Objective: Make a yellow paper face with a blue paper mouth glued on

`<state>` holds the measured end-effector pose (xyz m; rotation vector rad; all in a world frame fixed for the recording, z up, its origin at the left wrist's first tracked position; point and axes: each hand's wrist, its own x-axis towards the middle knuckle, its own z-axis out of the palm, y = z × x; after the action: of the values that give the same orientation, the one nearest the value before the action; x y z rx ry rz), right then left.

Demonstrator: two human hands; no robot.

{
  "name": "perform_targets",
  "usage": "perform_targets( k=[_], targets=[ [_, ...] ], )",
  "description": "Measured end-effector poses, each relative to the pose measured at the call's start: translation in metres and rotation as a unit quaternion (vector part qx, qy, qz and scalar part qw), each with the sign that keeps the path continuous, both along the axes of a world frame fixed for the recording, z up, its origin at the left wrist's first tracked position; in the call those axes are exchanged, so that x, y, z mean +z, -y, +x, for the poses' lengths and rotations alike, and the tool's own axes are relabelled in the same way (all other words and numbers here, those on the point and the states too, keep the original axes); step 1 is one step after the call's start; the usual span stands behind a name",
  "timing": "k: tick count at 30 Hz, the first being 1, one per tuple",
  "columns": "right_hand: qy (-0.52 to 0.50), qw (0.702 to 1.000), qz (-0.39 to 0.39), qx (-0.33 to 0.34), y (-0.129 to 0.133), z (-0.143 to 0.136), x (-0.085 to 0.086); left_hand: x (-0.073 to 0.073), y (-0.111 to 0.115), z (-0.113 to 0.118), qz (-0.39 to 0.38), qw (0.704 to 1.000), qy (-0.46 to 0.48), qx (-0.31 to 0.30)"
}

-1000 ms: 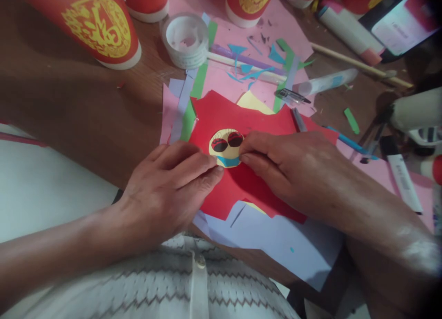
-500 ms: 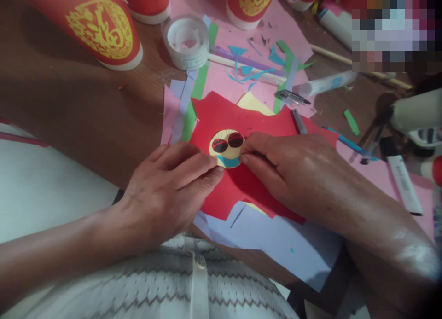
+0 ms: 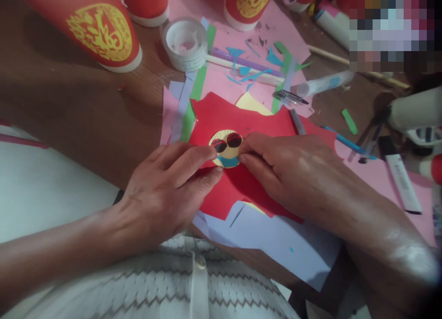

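A round yellow paper face (image 3: 227,151) lies over red paper (image 3: 228,112), with dark-and-red eyes, drawn lashes and a blue paper mouth piece (image 3: 228,161) along its lower part. My left hand (image 3: 169,185) touches the face's left edge, index finger on the rim and thumb just below it. At the right edge, my right hand (image 3: 290,171) pinches the rim between thumb and index finger. Beneath the red sheet are lilac paper (image 3: 269,240) and a bit of pale yellow paper (image 3: 253,102).
Red paper cups (image 3: 103,33) with gold prints stand at the back. A tape roll (image 3: 184,43), blue scraps (image 3: 245,70), a clear-barrelled pen (image 3: 290,98) and a glue stick (image 3: 322,83) lie beyond the red paper. On the right are a white marker (image 3: 402,181) and a blue pen (image 3: 348,142).
My left index finger has lifted slightly and shifted up along the face's edge, apart from the thumb. My right hand keeps its pinch. The whole view has drifted slightly.
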<state>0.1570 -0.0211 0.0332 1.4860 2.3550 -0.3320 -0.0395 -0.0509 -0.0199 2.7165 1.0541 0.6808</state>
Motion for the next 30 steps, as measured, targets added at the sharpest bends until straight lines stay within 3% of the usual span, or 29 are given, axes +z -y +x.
perform_targets(
  k=[30],
  targets=[
    [0.006, 1.0, 0.004, 0.008, 0.0013, -0.0017, 0.0034, 0.001, 0.0002, 0.0006, -0.043, 0.999, 0.011, -0.007]
  ],
)
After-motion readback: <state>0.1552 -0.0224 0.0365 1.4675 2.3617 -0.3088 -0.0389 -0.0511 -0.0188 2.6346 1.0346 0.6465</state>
